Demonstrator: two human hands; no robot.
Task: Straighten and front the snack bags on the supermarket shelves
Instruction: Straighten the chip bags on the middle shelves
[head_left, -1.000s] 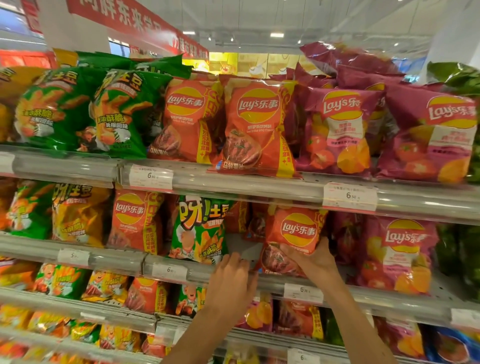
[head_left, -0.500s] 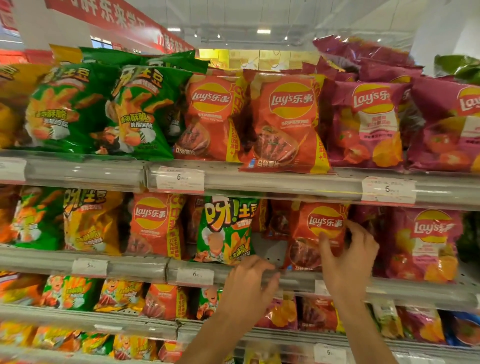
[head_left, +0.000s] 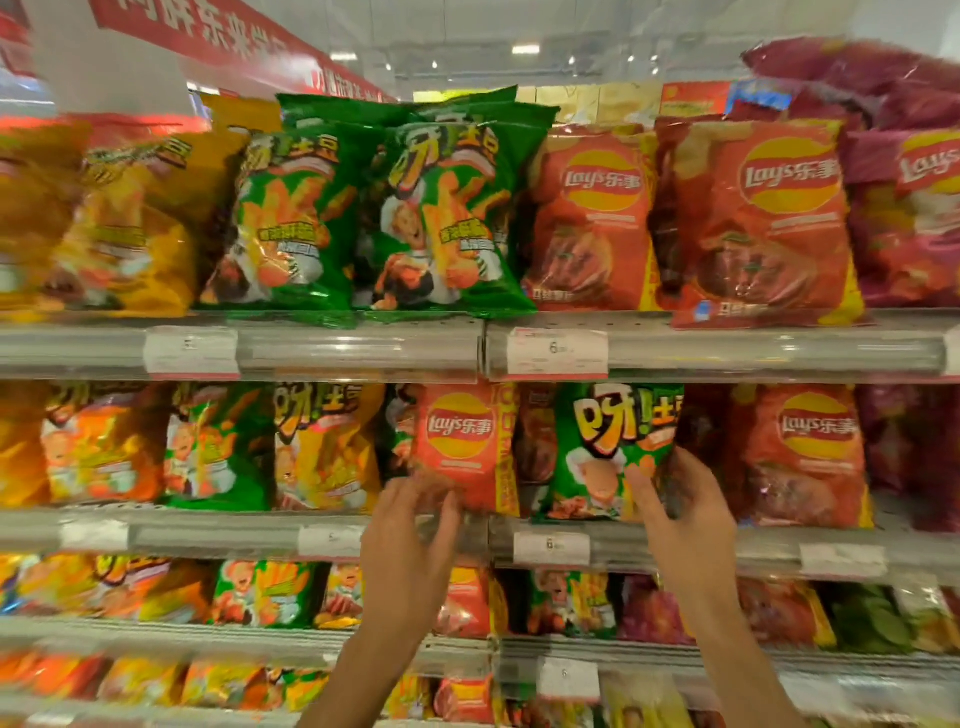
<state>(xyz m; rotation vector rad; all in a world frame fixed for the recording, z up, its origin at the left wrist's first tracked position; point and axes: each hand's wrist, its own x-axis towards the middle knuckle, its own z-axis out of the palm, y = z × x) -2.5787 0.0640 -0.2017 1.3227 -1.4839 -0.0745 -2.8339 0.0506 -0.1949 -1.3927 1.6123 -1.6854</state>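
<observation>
On the second shelf a green snack bag (head_left: 610, 447) stands between two red Lay's bags. My right hand (head_left: 685, 519) grips its lower right edge, thumb on the front and fingers behind. My left hand (head_left: 410, 535) reaches up with spread fingers to the bottom of the red Lay's bag (head_left: 462, 447) left of it; the hand is blurred and only touches the bag's lower edge. Another red Lay's bag (head_left: 808, 457) stands upright to the right of my right hand.
The top shelf holds yellow bags, green bags (head_left: 441, 218) and red Lay's bags (head_left: 769, 218), the rightmost overhanging the rail. Price tags (head_left: 556, 353) line the grey shelf rails (head_left: 675, 545). Lower shelves carry mixed small bags. A red banner hangs overhead at the left.
The view has swung left. My right hand left the red Lay's bag and now grips the green bag. My left hand rose from the shelf rail to the other red Lay's bag.
</observation>
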